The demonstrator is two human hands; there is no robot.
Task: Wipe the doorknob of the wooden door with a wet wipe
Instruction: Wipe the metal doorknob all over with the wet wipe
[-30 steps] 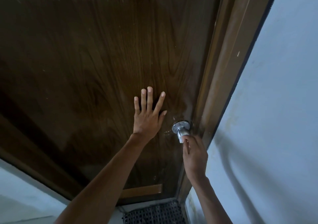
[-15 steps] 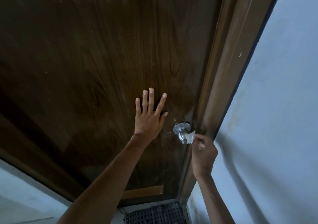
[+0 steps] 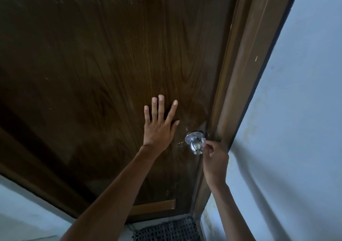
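- wet wipe [image 3: 203,142]: only a small white crumpled bit shows, pinched in the right hand [image 3: 215,159]; the rest is hidden behind its fingers [image 3: 210,145]. Can't tell its size or fold.
- Right fingers are curled together and clamped on the wipe, which touches the right side of the doorknob [image 3: 196,145].
- Doorknob sits just left of the right fingertips and just right of the left thumb tip. Round polished metal, round rose plate behind it, small keyhole in the end face. Its right flank is partly covered by the wipe.
- left hand [image 3: 159,129]: flat on the wooden door [image 3: 111,74], fingers [image 3: 161,109] straight and spread apart, holding nothing; the palm side is not visible.
- Both forearms are cut off at the bottom edge.
- Door: dark brown, wavy grain, faint scuffs well above the left fingers; its top and left edges run out of view. A lighter wood strip [image 3: 155,206] sits at the bottom, partly behind the left forearm.
- door frame [image 3: 246,74]: lighter brown moulding, just right of the right fingers.
- wall [image 3: 296,129]: pale, matte, uneven shading, beyond the frame.
- mat [image 3: 166,229]: dark open weave below the door, cut off at the bottom edge; material unclear.
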